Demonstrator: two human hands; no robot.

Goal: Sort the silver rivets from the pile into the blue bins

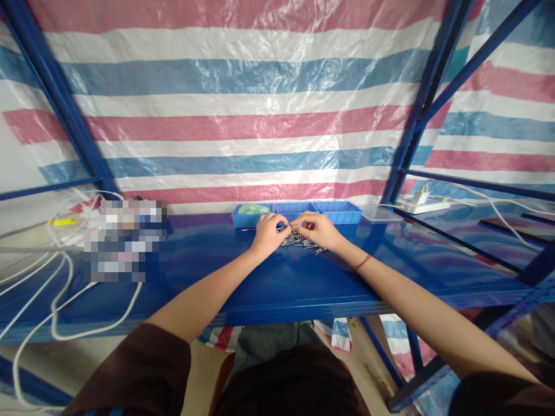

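Observation:
My left hand [269,236] is closed, thumb and fingertips pinched together, above a pile of small metal pieces [299,240]. They look like screws or rivets, too small to tell which. Fingertip to fingertip with it, my right hand [318,230] is also closed in a pinch. Whatever lies between the fingers is too small and covered to make out. A thin metal rod [248,229] sticks out just left of my left hand. Behind my hands stand three blue bins: the left bin [237,219] holds a green bag [254,209], then come a middle bin [297,207] and a right bin [352,216].
A clear plastic lid or tray [384,215] lies right of the bins on the blue table [260,289]. White cables [65,289] loop over the left side, beside a pixelated area. A power strip [422,203] sits at the right. Blue metal posts [407,138] frame the striped sheet.

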